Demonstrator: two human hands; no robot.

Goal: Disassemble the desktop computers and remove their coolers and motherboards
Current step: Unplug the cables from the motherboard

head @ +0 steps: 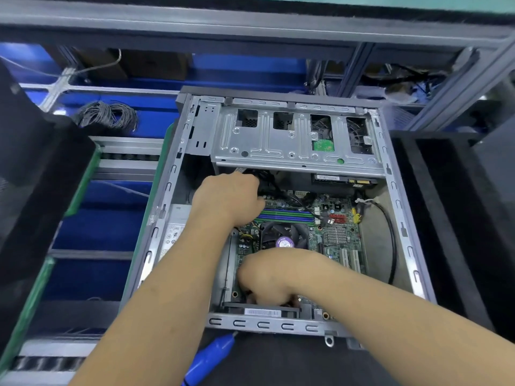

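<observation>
Blue screwdriver (207, 360) at case (401, 227) near rim; hands' grasps hidden: left (228, 197) at cables, right (267, 277) over motherboard (342, 232).

Two bare forearms, left hand (228, 196), right hand (267, 277), no sleeves

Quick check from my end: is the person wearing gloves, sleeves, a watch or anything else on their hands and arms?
No. Both the left hand and the right hand are bare, with no gloves, rings, wristband or watch in view. Both forearms are uncovered as far as the frame shows, with no sleeve edge visible. No cables, straps or markings are attached to either arm.
</observation>
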